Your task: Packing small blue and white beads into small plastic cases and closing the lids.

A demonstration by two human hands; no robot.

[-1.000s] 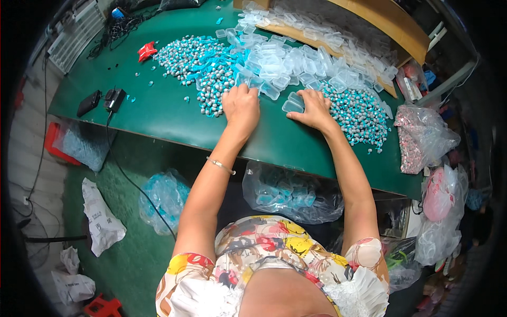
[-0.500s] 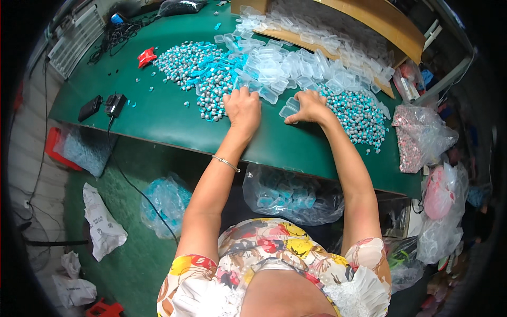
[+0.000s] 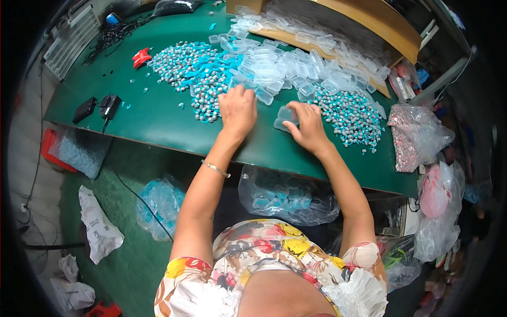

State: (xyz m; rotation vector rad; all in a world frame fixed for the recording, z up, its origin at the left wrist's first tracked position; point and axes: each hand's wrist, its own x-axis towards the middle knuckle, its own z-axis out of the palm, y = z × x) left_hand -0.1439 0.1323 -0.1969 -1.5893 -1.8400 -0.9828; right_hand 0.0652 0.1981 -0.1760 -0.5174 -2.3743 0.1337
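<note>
My right hand (image 3: 307, 126) pinches a small clear plastic box (image 3: 283, 117) between thumb and fingers, low over the green table. My left hand (image 3: 238, 110) is at the right edge of a heap of small grey-and-turquoise pieces (image 3: 207, 95). Its fingers are curled together, and whatever they hold is hidden behind the knuckles. Just beyond both hands lies a pile of clear plastic boxes (image 3: 269, 66). A second heap of grey-and-turquoise pieces (image 3: 351, 116) lies right of my right hand.
Cardboard (image 3: 369, 24) with more clear cases stands at the back. A bag of pink pieces (image 3: 405, 140) sits at the table's right end. Black adapters (image 3: 110, 106) and a red packet (image 3: 141, 57) lie on the left. A bag of turquoise-filled cases (image 3: 285, 198) is below the front edge.
My right hand has drawn the clear box slightly toward me. My left hand stays by the left heap, its fingers still curled.
</note>
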